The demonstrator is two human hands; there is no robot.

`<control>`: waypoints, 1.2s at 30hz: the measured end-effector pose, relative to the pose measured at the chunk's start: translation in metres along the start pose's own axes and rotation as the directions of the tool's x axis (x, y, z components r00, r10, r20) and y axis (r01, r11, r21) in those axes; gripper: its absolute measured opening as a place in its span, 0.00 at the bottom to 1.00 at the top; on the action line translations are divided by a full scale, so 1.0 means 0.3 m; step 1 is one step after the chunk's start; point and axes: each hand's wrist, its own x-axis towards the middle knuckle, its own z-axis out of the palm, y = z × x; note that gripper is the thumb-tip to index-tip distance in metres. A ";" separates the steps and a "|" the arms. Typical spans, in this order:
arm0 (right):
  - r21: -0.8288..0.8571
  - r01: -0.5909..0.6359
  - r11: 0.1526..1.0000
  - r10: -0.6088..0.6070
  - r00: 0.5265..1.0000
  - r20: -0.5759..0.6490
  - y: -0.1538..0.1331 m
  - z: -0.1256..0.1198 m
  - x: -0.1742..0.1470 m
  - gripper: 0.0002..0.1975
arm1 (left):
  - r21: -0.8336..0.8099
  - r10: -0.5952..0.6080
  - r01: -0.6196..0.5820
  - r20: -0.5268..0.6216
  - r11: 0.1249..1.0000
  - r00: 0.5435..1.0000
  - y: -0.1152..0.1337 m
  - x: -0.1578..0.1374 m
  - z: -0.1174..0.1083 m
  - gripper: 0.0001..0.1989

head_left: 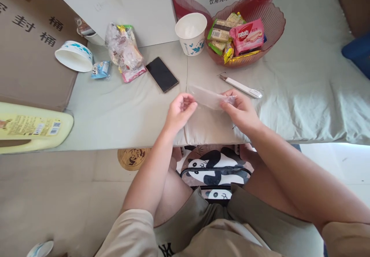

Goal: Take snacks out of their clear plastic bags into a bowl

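A clear, frosted plastic sleeve [208,98] is stretched out above the cloth between my two hands. My right hand [241,110] pinches its crumpled right end between thumb and fingers. At the other end, my left hand [181,111] has its fingers curled and its thumb against the sleeve's edge. Just beyond my right hand lies a white utility knife [241,87], its metal tip pointing left. A dark smartphone [162,74] rests beyond my left hand, screen up. What the sleeve contains, if anything, I cannot make out.
Behind the knife stands a pink ribbed bowl [274,27] of wrapped snacks, beside a white paper bowl [190,29]. Bagged snacks [124,50], a blue packet [100,70] and a tipped paper bowl [73,56] lie left. A yellow jug [37,127] lies near the front edge.
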 end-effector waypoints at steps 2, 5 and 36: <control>0.083 0.002 0.997 -0.013 0.991 0.131 -0.013 0.012 -0.014 0.16 | -0.076 -0.016 0.030 0.174 0.997 0.985 0.012 -0.020 0.021 0.24; 0.126 -0.002 0.992 -0.032 0.963 0.267 -0.028 0.032 -0.034 0.16 | -0.149 -0.005 0.053 0.308 0.987 0.951 0.030 -0.044 0.048 0.27; -0.831 0.395 0.393 -0.467 0.864 0.190 -0.308 0.241 0.510 0.12 | -0.508 -0.133 0.139 0.047 0.850 0.990 0.099 -0.038 -0.040 0.13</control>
